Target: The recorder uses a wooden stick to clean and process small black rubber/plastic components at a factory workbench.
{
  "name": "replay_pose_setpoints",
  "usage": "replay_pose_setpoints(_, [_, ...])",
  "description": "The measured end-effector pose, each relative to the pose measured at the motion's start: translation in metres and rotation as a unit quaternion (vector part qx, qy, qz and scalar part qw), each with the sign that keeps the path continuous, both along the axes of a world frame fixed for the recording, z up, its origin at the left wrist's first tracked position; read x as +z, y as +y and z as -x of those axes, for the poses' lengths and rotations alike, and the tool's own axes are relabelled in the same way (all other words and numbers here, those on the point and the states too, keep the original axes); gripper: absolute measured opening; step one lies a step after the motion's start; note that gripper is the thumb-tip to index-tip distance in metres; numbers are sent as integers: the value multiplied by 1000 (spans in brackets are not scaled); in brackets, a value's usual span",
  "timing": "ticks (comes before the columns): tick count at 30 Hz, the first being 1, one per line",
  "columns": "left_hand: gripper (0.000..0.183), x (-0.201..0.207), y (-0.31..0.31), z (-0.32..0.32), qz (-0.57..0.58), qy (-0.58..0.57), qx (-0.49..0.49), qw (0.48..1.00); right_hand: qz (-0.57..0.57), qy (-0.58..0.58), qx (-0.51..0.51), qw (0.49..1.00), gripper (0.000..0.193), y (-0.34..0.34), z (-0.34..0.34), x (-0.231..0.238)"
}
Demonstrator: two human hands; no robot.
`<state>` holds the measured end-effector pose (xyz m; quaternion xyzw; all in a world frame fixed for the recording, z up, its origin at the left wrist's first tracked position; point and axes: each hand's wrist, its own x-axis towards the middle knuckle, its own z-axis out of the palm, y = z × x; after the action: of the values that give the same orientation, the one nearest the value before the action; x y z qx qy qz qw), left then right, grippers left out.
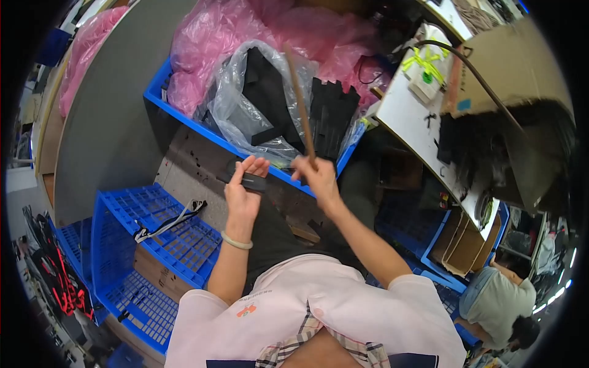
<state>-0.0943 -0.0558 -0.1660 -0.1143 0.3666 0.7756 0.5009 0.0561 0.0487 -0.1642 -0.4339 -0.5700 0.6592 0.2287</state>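
Note:
My left hand (243, 187), palm turned up and a pale band on its wrist, is closed on a short black strip (253, 183) that lies across the fingers. In my right hand (320, 179) is a long thin brown stick (300, 101), gripped near its lower end and pointing away from me. Both hands are by the near rim of a blue crate (215, 140). Inside it, black flat pieces (265, 86) lie partly in a clear plastic bag (230, 113). More black pieces with a notched edge (332, 113) sit at the right, behind the stick.
Pink plastic film (208, 37) covers the crate's far side. An open blue basket (161, 211) stands at my left, below a curved grey panel (113, 110). At right are a white table (408, 122), a cardboard box (515, 67) and another person (500, 303).

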Motion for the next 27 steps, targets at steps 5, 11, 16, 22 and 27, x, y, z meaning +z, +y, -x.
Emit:
replay_pose_setpoints(5, [29, -27, -6, 32, 72, 23, -16, 997, -68, -102, 94, 988, 38, 73, 72, -95])
replay_pose_setpoints(11, [27, -46, 16, 53, 105, -39, -11, 994, -128, -230, 43, 964, 34, 90, 100, -145])
replay_pose_setpoints(16, [35, -54, 47, 45, 64, -76, -138, 985, 124, -54, 13, 991, 18, 75, 45, -34])
replay_pose_setpoints(22, [32, 25, 84, -2, -101, 23, -219, 970, 101, -47, 78, 991, 18, 25, -54, 51])
replay_pose_setpoints(27, [26, 42, 60, -46, -124, 204, -252, 938, -26, -147, 102, 984, 16, -17, -142, 100])
